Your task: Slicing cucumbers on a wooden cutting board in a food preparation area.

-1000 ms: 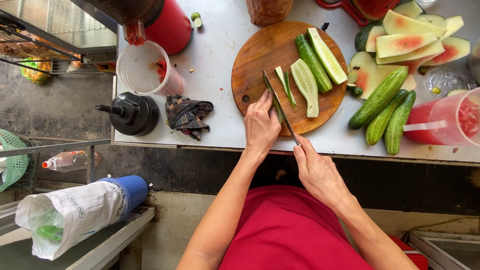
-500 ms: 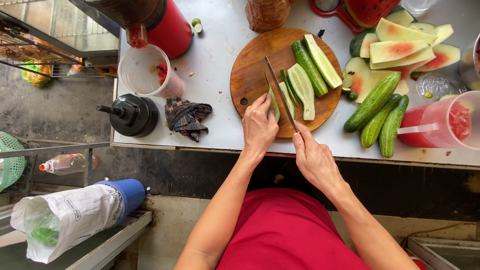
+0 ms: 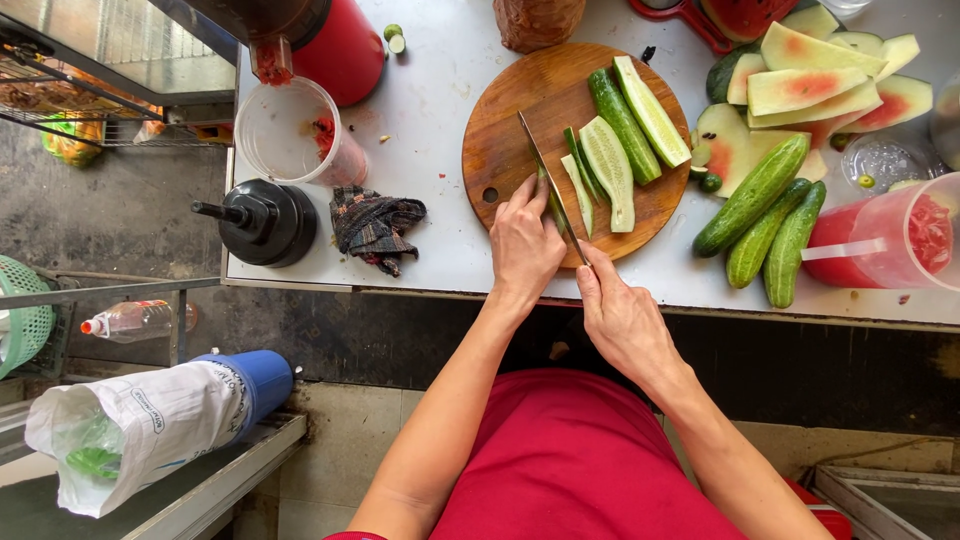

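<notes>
Right hand [image 3: 620,315] grips the knife [image 3: 545,185]; left hand [image 3: 525,240] pins a cucumber strip [image 3: 578,190] at the board's [image 3: 520,110] six o'clock, fingertips close enough to get nicked

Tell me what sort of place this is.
Probably a juice or fruit stall: a counter with a round cutting board of cucumber slices, watermelon rinds, and a red blender beside a pulp-stained jug.

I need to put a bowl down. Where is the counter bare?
Bare counter lies between the cup and the board, above the rag. The right side is crowded with cucumbers, rinds and a jug.
</notes>
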